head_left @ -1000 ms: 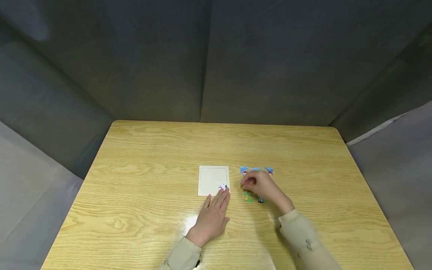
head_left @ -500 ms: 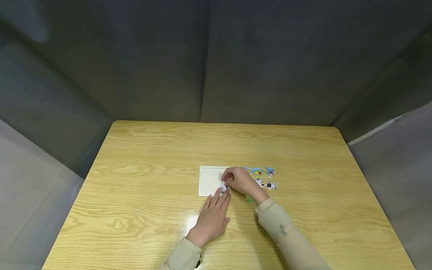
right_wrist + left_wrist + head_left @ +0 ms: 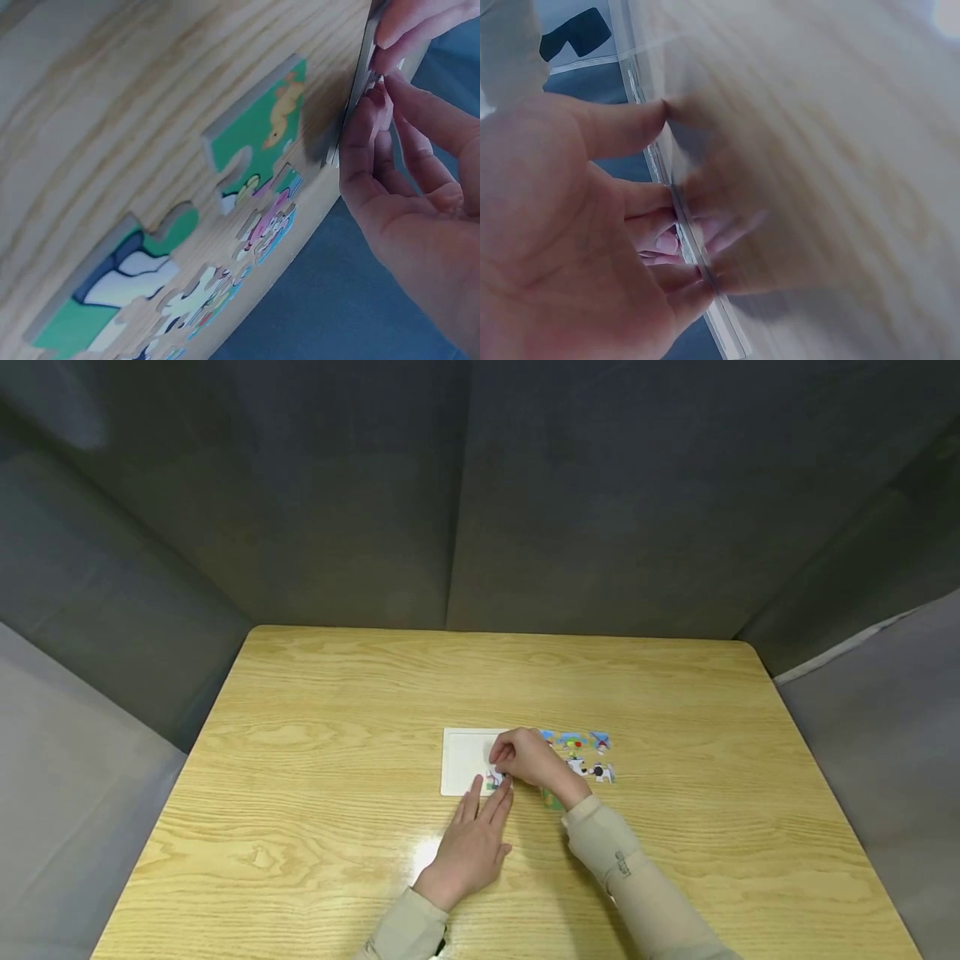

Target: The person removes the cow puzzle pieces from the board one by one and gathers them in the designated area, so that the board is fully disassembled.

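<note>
In the head view my right hand point(image 3: 534, 758) is over the right side of a white square puzzle tray point(image 3: 459, 762), its thumb and fingertips pinched together on a small puzzle piece. The fingers mostly hide that piece. Just below them, at the tray's lower right corner, a white-and-green puzzle piece point(image 3: 492, 781) shows. My left hand point(image 3: 468, 852) lies with fingers extended, fingertips at the tray's lower edge beside that piece. The right wrist view shows my right hand point(image 3: 420, 165) with bunched fingertips at the tray edge, close to the left fingers.
Loose puzzle pieces lie right of the tray: blue ones point(image 3: 572, 741) at the back, a white-and-black one point(image 3: 602, 772) in the middle, a green one point(image 3: 262, 127) nearer me. They rest on a wood-grain table point(image 3: 337, 827) with dark curtains point(image 3: 600, 502) behind.
My right hand has moved left from the loose pieces to the tray, and stays there with small shifts. The left index finger has spread away from the others, showing more of the corner piece.
</note>
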{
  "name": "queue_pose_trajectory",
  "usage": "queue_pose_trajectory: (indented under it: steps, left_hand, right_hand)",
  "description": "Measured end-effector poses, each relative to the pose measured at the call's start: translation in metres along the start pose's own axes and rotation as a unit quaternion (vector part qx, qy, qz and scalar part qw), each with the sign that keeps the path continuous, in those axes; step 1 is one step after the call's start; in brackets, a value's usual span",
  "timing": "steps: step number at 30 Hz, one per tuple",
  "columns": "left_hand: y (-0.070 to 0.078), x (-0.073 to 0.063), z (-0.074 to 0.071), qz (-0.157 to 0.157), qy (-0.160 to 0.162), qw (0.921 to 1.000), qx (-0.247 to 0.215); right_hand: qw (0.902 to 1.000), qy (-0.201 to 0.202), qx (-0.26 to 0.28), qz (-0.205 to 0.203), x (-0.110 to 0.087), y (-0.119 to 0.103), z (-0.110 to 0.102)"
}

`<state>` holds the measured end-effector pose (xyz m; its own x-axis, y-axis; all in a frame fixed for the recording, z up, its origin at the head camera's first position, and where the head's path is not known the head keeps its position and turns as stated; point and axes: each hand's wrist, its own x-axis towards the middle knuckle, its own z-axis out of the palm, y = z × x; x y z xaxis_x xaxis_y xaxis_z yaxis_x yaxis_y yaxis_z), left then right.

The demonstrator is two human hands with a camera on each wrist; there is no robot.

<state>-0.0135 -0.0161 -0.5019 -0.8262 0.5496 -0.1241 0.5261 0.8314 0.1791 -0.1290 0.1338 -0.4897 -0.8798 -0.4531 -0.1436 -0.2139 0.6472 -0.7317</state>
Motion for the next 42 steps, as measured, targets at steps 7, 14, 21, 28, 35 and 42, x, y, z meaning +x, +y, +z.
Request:
queue_pose_trajectory:
  steps: [7, 14, 21, 28, 35, 42]
  left_hand:
    - [-0.002, 0.000, 0.000, -0.003, 0.002, 1.0000, -0.009]
    - [-0.001, -0.001, -0.003, -0.002, -0.009, 0.9995, -0.029]
    - [0.003, -0.002, -0.009, 0.002, -0.018, 0.9997, -0.016]
    - [0.003, -0.002, -0.008, 0.006, -0.015, 0.9998, -0.015]
    - [0.002, -0.002, -0.006, 0.001, -0.016, 0.9996, -0.022]
    - [0.001, -0.003, -0.005, -0.001, -0.016, 0.9997, -0.019]
  right_hand:
    - [0.9990, -0.003, 0.039, -0.022, -0.002, 0.001, -0.002]
    - [0.9970, -0.013, 0.073, -0.021, -0.004, 0.006, -0.002]
    - [0.9952, -0.032, 0.092, -0.014, -0.004, 0.000, -0.003]
    - [0.9956, -0.026, 0.089, -0.017, -0.007, 0.001, -0.006]
    - [0.9944, -0.002, 0.106, -0.006, -0.017, 0.009, -0.021]
    - [0.9935, 0.030, 0.110, 0.008, -0.035, 0.026, -0.048]
